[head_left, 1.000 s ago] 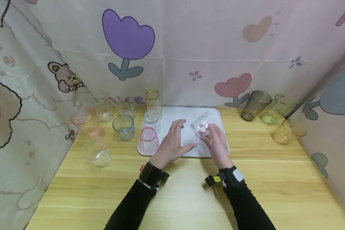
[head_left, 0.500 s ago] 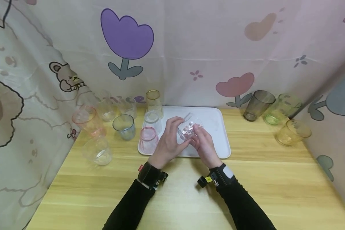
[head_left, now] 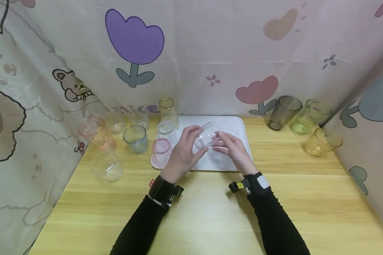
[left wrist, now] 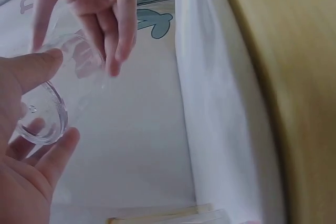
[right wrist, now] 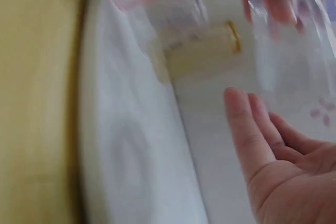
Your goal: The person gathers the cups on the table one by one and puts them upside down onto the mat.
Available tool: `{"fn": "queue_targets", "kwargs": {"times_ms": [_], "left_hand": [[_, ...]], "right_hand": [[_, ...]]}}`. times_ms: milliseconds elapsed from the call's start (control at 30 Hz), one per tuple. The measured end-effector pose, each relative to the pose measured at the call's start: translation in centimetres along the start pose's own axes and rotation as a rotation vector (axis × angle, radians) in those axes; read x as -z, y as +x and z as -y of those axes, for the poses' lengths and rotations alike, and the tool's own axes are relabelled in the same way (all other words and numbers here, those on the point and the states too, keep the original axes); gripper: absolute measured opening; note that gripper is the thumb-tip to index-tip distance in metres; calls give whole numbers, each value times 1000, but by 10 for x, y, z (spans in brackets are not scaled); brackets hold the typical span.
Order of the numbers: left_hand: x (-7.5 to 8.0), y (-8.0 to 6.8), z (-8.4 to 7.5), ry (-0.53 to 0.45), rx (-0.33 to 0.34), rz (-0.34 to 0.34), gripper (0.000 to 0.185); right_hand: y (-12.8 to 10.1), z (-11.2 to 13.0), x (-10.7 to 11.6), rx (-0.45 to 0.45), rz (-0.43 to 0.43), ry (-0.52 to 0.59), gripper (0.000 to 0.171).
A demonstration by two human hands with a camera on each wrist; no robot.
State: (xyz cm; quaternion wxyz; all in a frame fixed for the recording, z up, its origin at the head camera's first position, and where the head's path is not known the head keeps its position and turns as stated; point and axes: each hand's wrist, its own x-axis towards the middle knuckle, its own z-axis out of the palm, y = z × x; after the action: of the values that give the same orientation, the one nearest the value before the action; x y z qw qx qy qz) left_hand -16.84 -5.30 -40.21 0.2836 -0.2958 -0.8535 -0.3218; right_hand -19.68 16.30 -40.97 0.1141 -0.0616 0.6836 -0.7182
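Observation:
A clear glass (head_left: 205, 139) is tipped on its side just above the white tray (head_left: 236, 124). My left hand (head_left: 186, 151) grips it near the base, thumb on one side and fingers on the other; the left wrist view shows the glass (left wrist: 44, 113) in that hand (left wrist: 29, 182). My right hand (head_left: 233, 148) is beside the glass's mouth end with its fingers nearly straight, the tips at the wall of the glass. In the right wrist view the right hand (right wrist: 273, 171) lies palm-up and relaxed, just short of the glass (right wrist: 289, 61).
An upturned pink cup (head_left: 161, 153) and a clear cup (head_left: 167, 130) stand on the tray's left side, an amber glass (head_left: 168, 111) behind. Left of the tray are several cups, including a blue-grey one (head_left: 135, 139). Grey (head_left: 283, 112), green (head_left: 309, 116) and yellow (head_left: 322, 142) cups stand at the right. Cloth walls surround the table.
My right hand brought the clear glass leftward over the tray. The left hand closed round it, and the right hand's fingers have loosened and straightened.

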Motion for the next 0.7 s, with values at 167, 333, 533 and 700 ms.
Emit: {"fn": "queue_targets", "kwargs": {"times_ms": [167,333,533,700], "left_hand": [[13,18,-5,71,65,82,69],[31,48,-12,130,195,260,67],[47,85,-19,235,280,528,65],[47,105,-19,284,308,659,61]], "right_hand": [[-1,10,30,8,-102,-135,63],[-8,17,57,-24,-179,-546,66],[-17,16,82,-89,-153,-871,64],[-16,9,85,-151,-148,-969,56]]}}
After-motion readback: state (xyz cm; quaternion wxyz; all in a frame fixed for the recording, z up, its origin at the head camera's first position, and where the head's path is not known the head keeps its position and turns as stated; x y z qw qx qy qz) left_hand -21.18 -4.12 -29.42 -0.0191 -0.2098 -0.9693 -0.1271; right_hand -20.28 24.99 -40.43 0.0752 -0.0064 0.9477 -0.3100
